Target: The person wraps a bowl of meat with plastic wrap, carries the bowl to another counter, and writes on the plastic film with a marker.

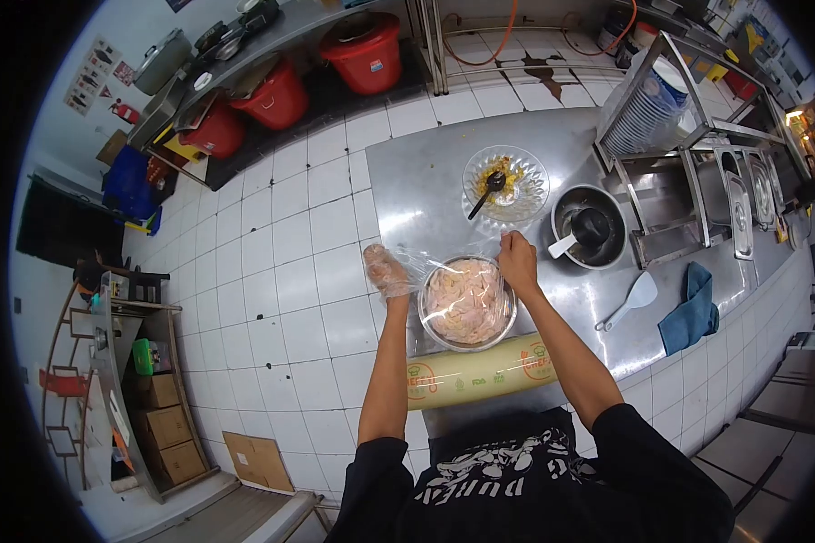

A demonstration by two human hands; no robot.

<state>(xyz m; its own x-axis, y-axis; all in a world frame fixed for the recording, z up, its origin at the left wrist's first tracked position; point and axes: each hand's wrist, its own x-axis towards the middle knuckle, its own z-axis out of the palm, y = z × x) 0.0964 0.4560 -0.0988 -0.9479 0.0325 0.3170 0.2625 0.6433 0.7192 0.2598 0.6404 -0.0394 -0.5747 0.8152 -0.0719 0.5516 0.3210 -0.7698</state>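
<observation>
A round metal bowl [468, 346] of pale pink raw meat [466, 299] stands on the steel table, with clear cling film [430, 262] stretched over it. At the bowl's left, my left hand [387, 271] holds one side of the film; clear plastic covers its fingers. My right hand [518, 262] pinches the film at the bowl's upper right. Directly in front of me lies the large cling film roll [478, 375], with red and green print. Beyond the bowl is a clear glass dish [525, 195] with yellow food scraps and a black spoon [485, 195].
To the right stand a dark pot [578, 257] with a white-handled utensil, a white rice paddle [631, 300] and a blue cloth [690, 312]. A steel rack [627, 204] with stacked bowls [647, 113] rises at the table's far right. Red tubs [362, 56] line the far wall.
</observation>
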